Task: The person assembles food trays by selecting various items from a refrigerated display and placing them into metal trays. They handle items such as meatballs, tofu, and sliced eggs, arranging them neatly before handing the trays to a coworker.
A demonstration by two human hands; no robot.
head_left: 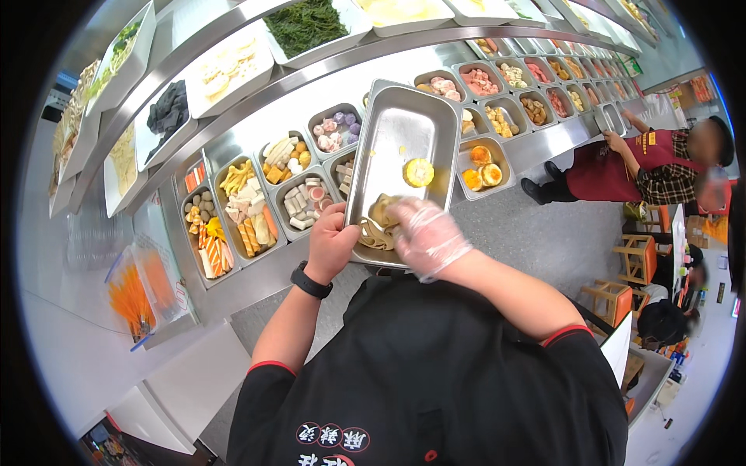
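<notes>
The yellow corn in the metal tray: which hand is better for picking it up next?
Probably the right hand: it wears a clear glove and is over the metal tray, close to the yellow corn. The left hand is busy holding the tray's side.

Beyond the grip, a stainless-steel counter (552,143) runs left to right, carrying rows of metal food pans (503,175); higher up beyond it, a steel shelf (412,39) supports white serving trays (210,102).

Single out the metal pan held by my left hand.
The large steel pan directly before you: your bare left hand grips its near left edge, and a yellow corn piece lies inside. The neighbouring food pans sit in rows instead.
</notes>
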